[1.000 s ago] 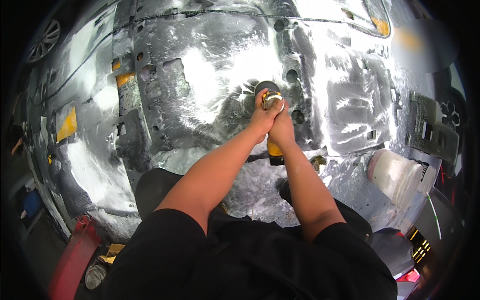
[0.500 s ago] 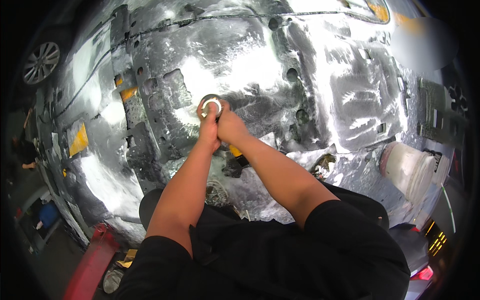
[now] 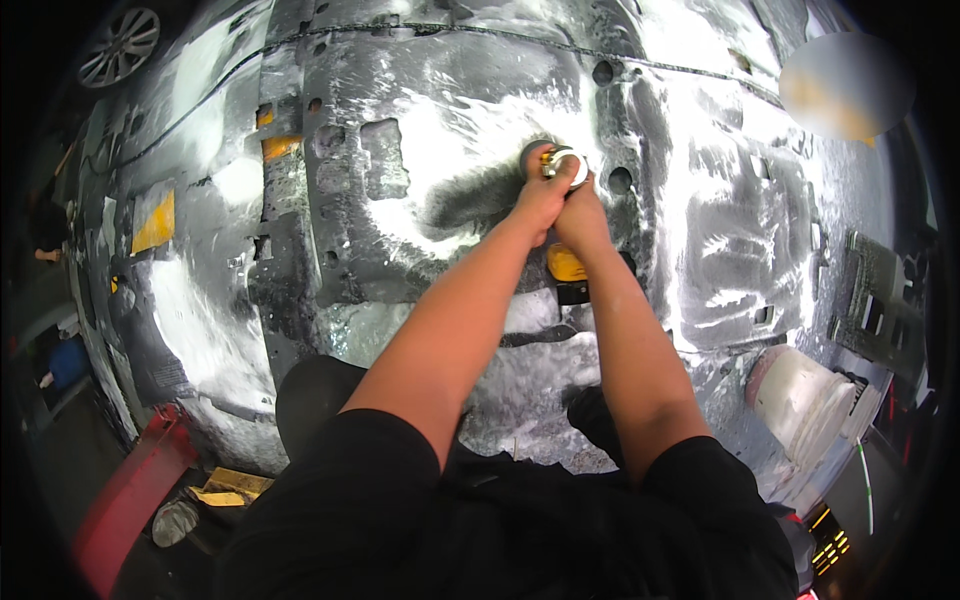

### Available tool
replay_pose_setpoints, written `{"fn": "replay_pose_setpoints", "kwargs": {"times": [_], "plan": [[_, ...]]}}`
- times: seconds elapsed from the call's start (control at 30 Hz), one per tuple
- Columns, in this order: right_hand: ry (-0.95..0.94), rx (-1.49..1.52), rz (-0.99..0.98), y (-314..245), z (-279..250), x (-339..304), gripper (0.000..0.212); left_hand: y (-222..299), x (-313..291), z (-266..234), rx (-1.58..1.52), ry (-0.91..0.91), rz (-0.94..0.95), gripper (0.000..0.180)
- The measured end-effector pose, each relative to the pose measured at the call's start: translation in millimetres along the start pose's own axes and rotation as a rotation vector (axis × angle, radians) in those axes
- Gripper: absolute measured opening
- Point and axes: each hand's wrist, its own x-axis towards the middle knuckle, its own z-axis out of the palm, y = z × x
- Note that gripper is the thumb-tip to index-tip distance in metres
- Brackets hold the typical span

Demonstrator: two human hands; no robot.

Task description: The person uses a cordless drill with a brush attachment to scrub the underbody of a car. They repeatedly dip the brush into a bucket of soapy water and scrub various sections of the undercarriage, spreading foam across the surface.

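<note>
Both of my hands are wrapped round a hand-held power sander [image 3: 565,262], which has a yellow-and-black rear end and a bright round top. My left hand [image 3: 540,200] closes over its head from the left. Right beside it, my right hand [image 3: 582,212] grips from the other side, and the hands touch. Under them the sander's round pad is mostly hidden. It rests on a big dark grey panel [image 3: 470,75] streaked with white dust, just left of a round hole [image 3: 620,180]. A darker wiped patch [image 3: 470,200] lies to the left of the tool.
White buckets [image 3: 795,400] lie at the right. A red metal beam [image 3: 135,490] stands at the lower left, near a yellow piece [image 3: 232,487] and a crumpled clear item [image 3: 175,523]. A car wheel [image 3: 120,47] shows at the far left. Holes and recesses break the panel's surface.
My hands have moved the sander to the right and a little farther away across the panel, close to the round hole. The whole view has shifted slightly too.
</note>
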Motion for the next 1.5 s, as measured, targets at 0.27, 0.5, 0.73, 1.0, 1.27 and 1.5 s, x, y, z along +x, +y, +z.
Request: {"fn": "replay_pose_setpoints", "kwargs": {"times": [0.27, 0.5, 0.73, 1.0, 1.27, 1.5], "plan": [[0.045, 0.017, -0.109, -6, -6, 40, 0.084, 2, 47, 2, 0.055, 0.038, 0.078, 0.077], [-0.159, 0.012, -0.106, -73, 61, 9, 0.072, 51, -6, -81, -0.104, 0.139, 0.05, 0.075], [-0.246, 0.148, -0.179, -96, 122, -18, 0.07, 64, -45, -153, -0.08, 0.237, 0.046, 0.086], [-0.145, 0.057, -0.121, -62, 56, -5, 0.075, 38, -18, -81, -0.099, 0.126, 0.053, 0.09], [0.008, 0.142, 0.126, -9, 1, -16, 0.086, 2, -5, -12, 0.001, -0.157, -0.104, 0.088], [0.148, 0.176, -0.005, -11, -23, 43, 0.075, 10, 60, 13, -0.071, -0.151, 0.043, 0.082]]}}
